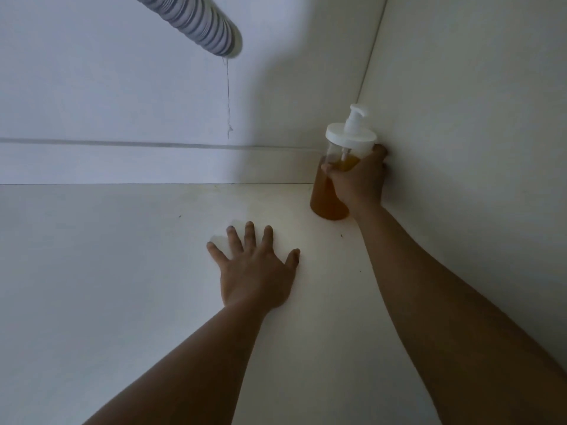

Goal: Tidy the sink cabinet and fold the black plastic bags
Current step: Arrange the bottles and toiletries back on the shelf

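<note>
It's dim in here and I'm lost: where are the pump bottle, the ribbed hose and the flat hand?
pump bottle (pixel 350 137): head view, on its white cap.
ribbed hose (pixel 196 24): head view, midway along its visible length.
left hand (pixel 256 273): head view, on the back of the hand.

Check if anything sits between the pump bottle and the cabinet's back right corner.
Nothing visible does. The right hand grips the pump bottle, its base on the cabinet floor by the side wall. The drain hose hangs high to the left.
</note>
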### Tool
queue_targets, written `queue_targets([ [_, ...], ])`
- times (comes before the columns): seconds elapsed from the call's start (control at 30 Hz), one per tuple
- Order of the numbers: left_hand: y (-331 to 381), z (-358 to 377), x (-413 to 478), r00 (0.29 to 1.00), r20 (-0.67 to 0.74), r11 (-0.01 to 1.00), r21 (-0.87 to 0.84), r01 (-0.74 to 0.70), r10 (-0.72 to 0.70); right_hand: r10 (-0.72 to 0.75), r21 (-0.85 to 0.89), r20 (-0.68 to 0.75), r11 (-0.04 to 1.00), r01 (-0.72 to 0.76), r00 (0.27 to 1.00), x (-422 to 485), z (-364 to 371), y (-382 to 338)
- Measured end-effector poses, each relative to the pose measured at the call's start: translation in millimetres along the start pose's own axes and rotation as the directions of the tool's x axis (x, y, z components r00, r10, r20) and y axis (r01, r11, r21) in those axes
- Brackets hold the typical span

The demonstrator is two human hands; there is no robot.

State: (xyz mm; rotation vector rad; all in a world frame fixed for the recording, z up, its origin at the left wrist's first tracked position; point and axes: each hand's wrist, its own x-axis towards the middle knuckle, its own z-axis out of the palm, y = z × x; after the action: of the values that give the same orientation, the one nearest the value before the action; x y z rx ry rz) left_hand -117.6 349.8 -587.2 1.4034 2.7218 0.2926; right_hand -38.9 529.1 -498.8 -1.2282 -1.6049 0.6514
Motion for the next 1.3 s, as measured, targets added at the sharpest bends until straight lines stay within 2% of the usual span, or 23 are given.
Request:
queue_targets([
  [0.07, 0, 0, 0, 1.000, 0.000, 1.000, 0.002, -0.001, 0.001, -0.067, -0.032, -0.099, 0.997, 0.064, 0.993, -6, 0, 1],
  [0.13, 0, 0, 0, 1.000, -0.004, 1.000, 0.001, -0.001, 0.001, -0.234, -0.157, -0.183, 0.966, 0.207, 0.955, -15, 1, 3],
  [0.2, 0, 0, 0, 1.000, -0.004, 1.000, -0.002, 0.000, 0.000, -0.411, -0.341, -0.163, 0.877, 0.340, 0.897, -18, 5, 6],
  [0.27, 0, 0, 0, 1.000, 0.001, 1.000, -0.004, -0.001, 0.001, -0.466, -0.458, -0.076, 0.802, 0.385, 0.881, -13, 8, 9],
  [0.43, 0, -1, 1, 1.000, 0.008, 1.000, 0.004, 0.004, -0.004, -0.427, -0.565, 0.006, 0.744, 0.355, 0.904, 8, 11, 7],
  [0.8, 1, -2, 1, 0.999, 0.034, 1.000, 0.023, 0.016, -0.017, -0.376, -0.452, 0.089, 0.810, 0.373, 0.922, 30, 23, 3],
  [0.93, 1, -3, 0, 0.999, 0.047, 1.000, 0.023, 0.018, -0.019, -0.338, -0.384, 0.176, 0.841, 0.381, 0.924, 16, 12, 6],
  [1.03, 1, -4, 0, 0.999, 0.043, 1.000, 0.023, 0.016, -0.017, -0.281, -0.370, 0.335, 0.839, 0.400, 0.899, -16, -3, 16],
  [1.13, 1, -2, 1, 0.999, 0.040, 1.000, 0.017, 0.026, -0.027, -0.047, -0.476, 0.584, 0.789, 0.388, 0.810, -54, -27, 25],
  [1.3, 0, -5, -4, 0.999, -0.026, 0.996, -0.079, 0.033, -0.035, 0.041, -0.489, 0.698, 0.757, 0.433, 0.715, -105, -70, 31],
])
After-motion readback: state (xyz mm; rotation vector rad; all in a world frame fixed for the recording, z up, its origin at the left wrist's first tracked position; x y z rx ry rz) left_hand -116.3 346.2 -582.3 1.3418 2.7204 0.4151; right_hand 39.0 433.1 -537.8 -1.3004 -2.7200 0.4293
